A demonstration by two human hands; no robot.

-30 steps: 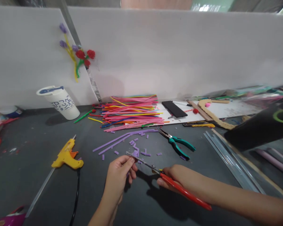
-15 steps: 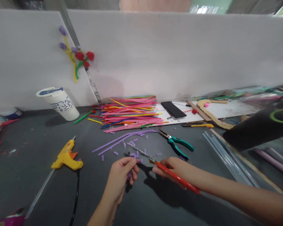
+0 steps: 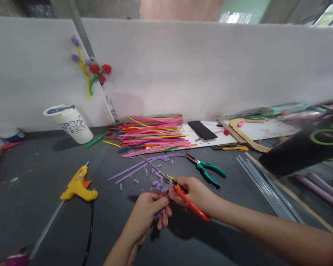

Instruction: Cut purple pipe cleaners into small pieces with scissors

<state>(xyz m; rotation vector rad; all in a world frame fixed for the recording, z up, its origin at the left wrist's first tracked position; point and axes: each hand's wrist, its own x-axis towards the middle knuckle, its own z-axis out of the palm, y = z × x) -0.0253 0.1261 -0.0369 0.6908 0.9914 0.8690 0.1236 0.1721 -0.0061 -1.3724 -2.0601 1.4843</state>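
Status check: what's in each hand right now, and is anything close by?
Right hand grips red-handled scissors. Left hand pinches a short purple stick piece. Cut purple bits and teal-handled pliers lie just beyond.

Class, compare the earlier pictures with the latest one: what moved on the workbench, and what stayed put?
The right hand swung the red-handled scissors up and away, toward the purple stems. The left hand still pinches a purple piece. The glue gun, pliers and cup stayed put.

Table [image 3: 44, 207]: cup [image 3: 72, 123] at 10 o'clock, glue gun [image 3: 78, 186] at 9, straws [image 3: 155, 135] at 12 against the wall [image 3: 211, 66], pliers [image 3: 207, 171] at 1, rods [image 3: 269, 190] at 3; scissors [image 3: 174, 184] centre, cut bits [image 3: 158, 173] just behind.
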